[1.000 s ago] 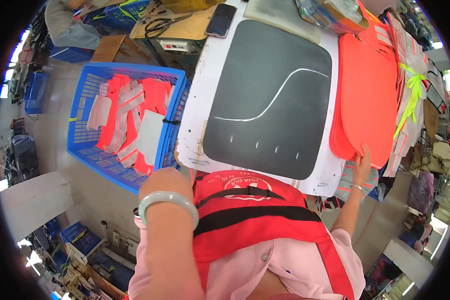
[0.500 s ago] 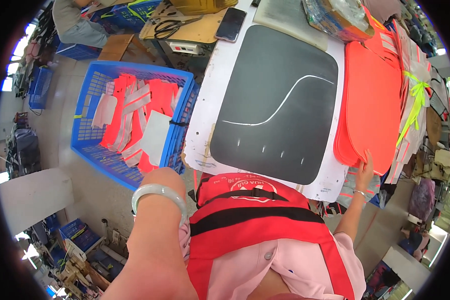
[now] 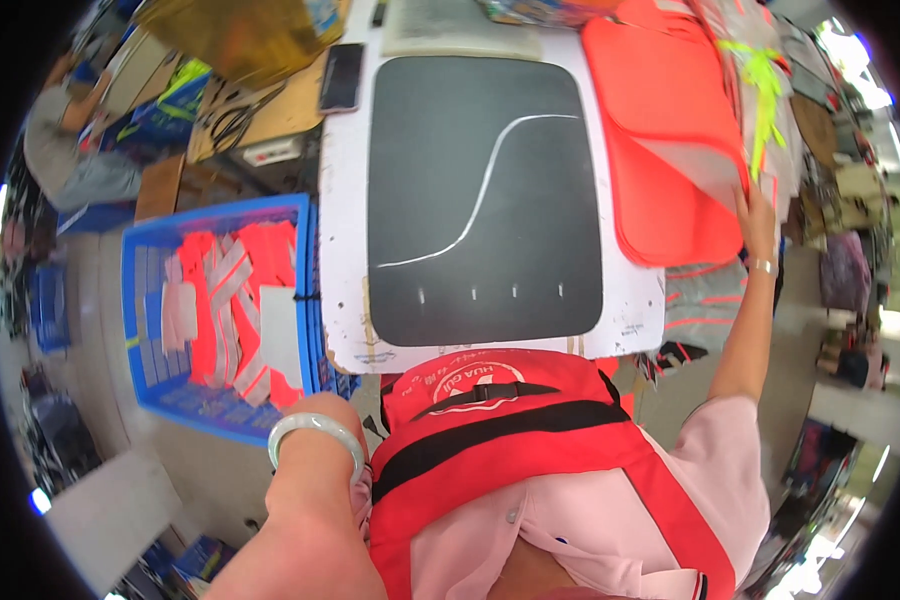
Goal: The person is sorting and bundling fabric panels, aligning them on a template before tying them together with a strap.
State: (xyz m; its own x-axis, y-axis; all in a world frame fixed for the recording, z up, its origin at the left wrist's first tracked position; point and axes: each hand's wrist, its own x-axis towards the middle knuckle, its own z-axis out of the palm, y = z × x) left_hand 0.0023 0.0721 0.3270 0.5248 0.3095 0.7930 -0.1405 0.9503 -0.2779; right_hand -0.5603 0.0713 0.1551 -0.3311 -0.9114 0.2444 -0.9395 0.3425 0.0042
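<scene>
At the right side of the white table, my right hand (image 3: 758, 220) pinches the edge of the top fabric panel (image 3: 660, 75) on a stack of bright orange-red panels (image 3: 665, 225). That panel is partly lifted and folded back, baring its pale grey underside. Left of the stack lies a dark board (image 3: 485, 200) with rounded corners, a white curved line and several short white marks. My left hand (image 3: 322, 405) hangs low beside the table's near left corner, past a pale green bangle; its fingers are hidden from view.
A blue plastic basket (image 3: 215, 212) with orange and grey fabric pieces stands left of the table (image 3: 345, 300). A phone (image 3: 341, 78) rests at the table's far left, near scissors (image 3: 232, 125). Grey strips tied with yellow-green ribbon (image 3: 760, 90) lie beyond the stack. Another person (image 3: 65, 145) sits far left.
My right hand has moved away from me along the stack's right edge, lifting the top panel's near end and folding it back. The whole view has shifted; my left hand stays low.
</scene>
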